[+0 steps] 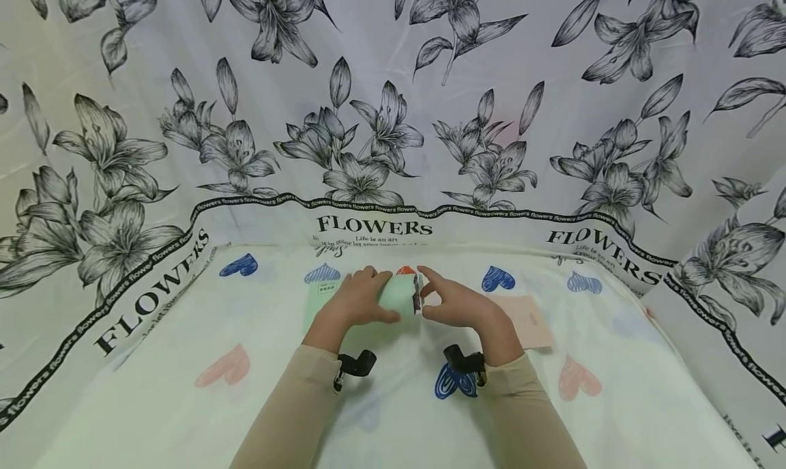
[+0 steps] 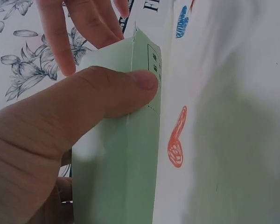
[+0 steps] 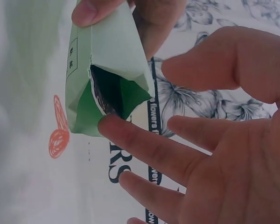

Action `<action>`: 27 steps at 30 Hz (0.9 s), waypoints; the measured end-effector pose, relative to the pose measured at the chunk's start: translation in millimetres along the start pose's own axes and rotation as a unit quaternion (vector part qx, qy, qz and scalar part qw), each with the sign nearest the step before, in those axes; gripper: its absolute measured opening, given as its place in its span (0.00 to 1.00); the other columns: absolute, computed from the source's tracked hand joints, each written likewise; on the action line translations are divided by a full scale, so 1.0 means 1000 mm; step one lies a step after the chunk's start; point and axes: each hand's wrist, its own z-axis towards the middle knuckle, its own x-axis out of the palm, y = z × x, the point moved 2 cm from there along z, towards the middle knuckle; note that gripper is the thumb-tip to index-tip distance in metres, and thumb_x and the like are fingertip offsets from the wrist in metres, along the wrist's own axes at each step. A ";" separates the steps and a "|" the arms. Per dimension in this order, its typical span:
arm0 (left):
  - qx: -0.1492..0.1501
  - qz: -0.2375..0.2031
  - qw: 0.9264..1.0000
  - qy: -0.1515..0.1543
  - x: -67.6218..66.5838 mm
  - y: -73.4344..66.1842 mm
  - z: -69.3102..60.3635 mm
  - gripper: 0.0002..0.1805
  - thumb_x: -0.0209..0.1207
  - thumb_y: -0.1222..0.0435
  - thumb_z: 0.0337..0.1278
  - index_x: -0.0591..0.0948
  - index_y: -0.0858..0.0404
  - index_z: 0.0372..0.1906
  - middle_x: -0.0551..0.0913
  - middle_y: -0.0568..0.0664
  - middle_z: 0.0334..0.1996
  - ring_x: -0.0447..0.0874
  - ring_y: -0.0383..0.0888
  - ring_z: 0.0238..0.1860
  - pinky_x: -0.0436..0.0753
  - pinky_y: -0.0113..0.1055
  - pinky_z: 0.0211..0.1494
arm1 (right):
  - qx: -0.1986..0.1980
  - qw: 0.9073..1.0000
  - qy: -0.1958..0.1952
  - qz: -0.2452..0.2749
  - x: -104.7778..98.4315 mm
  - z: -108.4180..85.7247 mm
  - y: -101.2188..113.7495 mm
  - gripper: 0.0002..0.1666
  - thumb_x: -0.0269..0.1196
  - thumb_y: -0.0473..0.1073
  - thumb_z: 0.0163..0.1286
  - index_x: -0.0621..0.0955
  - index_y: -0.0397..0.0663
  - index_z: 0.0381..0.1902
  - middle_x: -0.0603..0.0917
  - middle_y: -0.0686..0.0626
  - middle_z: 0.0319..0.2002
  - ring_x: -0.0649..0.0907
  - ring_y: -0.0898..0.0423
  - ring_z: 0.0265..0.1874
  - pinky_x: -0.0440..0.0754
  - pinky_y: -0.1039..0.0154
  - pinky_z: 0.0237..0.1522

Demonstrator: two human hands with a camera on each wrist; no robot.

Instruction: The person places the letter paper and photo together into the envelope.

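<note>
A flower-printed wall cloth (image 1: 381, 18) is hanging at 12 o'clock, and a heart-printed tablecloth (image 1: 153, 401) is spreading from it toward the person. On that, a green card (image 1: 312, 310) is lying at 9 o'clock and a pink card (image 1: 531, 322) at 3 o'clock, each partly hidden. Between the two hands, near the middle, a box (image 1: 398, 295) is pointing its long axis from 9 to 3 o'clock, its open end facing 3. The left hand (image 1: 358, 297) is the nearer one, gripping the box with the thumb on one face and fingers behind another. The right hand (image 1: 459, 304), at 3 o'clock, is holding nothing: its fingers are spreading, thumb well apart, while one fingertip is meeting the lip of the opening, seemingly touching it. Whether the box is resting on the tablecloth or hanging just above, one cannot tell. It is showing pale green outside, deeper green within, with creased edges and a small framed print. Inside the opening, a dark insert (image 3: 107, 91) is showing a pale edge.
</note>
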 end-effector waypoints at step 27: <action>0.041 -0.008 0.999 -0.032 -0.013 -0.015 -0.007 0.45 0.76 0.44 0.48 0.75 0.58 0.70 0.77 0.54 0.50 0.74 0.50 0.46 0.76 0.51 0.52 | -0.053 0.999 0.000 0.001 0.012 0.008 0.007 0.51 0.64 0.55 0.73 0.52 0.54 0.84 0.65 0.41 0.76 0.43 0.35 0.79 0.22 0.33 0.71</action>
